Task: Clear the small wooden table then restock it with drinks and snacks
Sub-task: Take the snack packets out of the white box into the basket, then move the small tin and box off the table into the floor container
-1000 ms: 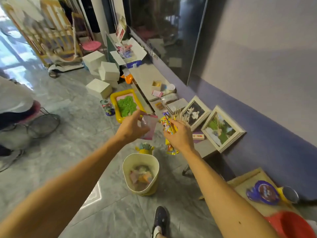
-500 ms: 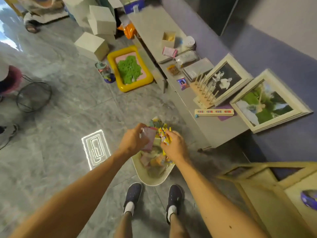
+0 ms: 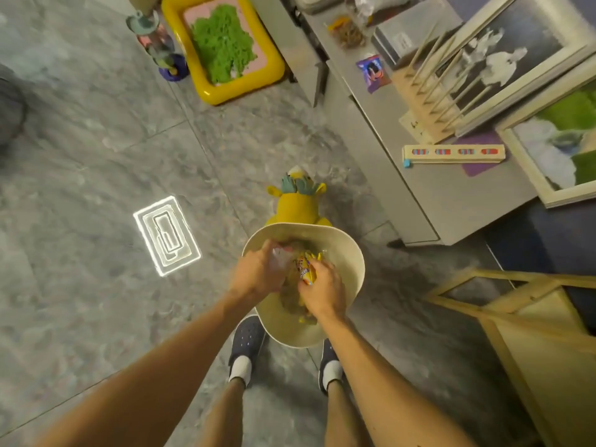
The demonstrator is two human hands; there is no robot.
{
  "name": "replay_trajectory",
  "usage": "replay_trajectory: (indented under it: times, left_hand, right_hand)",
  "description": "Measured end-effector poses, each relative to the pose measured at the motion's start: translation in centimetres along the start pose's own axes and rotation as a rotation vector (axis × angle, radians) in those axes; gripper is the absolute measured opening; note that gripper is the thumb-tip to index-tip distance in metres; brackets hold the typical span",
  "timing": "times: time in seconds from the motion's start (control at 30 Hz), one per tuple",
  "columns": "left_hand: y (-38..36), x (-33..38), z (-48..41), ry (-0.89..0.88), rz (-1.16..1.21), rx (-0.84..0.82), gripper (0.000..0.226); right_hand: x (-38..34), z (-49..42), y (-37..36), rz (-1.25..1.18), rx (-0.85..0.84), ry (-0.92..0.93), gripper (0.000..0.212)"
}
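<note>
- I am holding both hands close together over the mouth of the cream bin (image 3: 351, 253), which is standing on the floor just in front of my shoes (image 3: 246, 343).
- My left hand (image 3: 258, 275) is gripping a crumpled clear wrapper (image 3: 281, 258), fingers curled round it. My right hand (image 3: 322, 290) is pinching a yellow packet (image 3: 304, 269).
- By my reckoning I am binning rubbish from the small wooden table (image 3: 532, 333), which is sitting well apart at the lower right, only partly in view.
- I am judging that both hands should be going lower inside the rim before letting go, since light wrappers could be fluttering out.
- A yellow plush toy (image 3: 295, 204) is lying just beyond the bin, so I am avoiding nudging the bin forward.
</note>
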State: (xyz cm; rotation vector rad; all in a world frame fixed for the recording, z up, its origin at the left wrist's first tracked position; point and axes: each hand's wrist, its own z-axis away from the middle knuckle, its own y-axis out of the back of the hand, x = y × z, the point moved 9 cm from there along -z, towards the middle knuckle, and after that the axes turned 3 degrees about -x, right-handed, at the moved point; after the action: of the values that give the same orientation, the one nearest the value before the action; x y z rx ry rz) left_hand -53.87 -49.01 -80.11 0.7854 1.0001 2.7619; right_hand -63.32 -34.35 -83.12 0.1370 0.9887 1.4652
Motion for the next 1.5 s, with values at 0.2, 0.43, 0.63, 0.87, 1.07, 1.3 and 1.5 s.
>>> replay_trajectory:
  times: [0.2,0.43,0.63,0.87,1.07,1.3,1.5]
  left_hand:
    - [0.9,0.5,0.9,-0.065,-0.151,-0.015,0.049]
    - [12.2,6.9,5.8,-0.175,-0.239,0.151,0.076]
    - [26.9,16.6,13.4,-0.275,-0.288,0.428,0.085]
    - [41.4,29.5,23.9,-0.459,-0.3,0.7,0.092]
    - [47.8,41.4,32.2,-0.679,-0.318,0.828,0.092]
    - [45.3,51.4,38.0,-0.983,-0.361,0.78,0.093]
    - [37.8,56.4,43.4,-1.259,-0.365,0.602,0.101]
  right_hand:
    - [-0.2,-0.1,0.2,0.037,-0.057,0.053,0.067]
    - [-7.6,4.6,13.1,0.136,0.057,0.145,0.092]
    - [-16.8,10.7,30.2,0.268,0.291,0.238,0.103]
    - [-24.8,19.9,48.4,0.316,0.569,0.302,0.105]
    - [-26.4,29.2,59.5,0.253,0.703,0.227,0.101]
    - [-21.5,38.6,64.9,0.206,0.912,0.035,0.104]
    - [-13.5,48.6,63.6,0.106,1.052,-0.196,0.104]
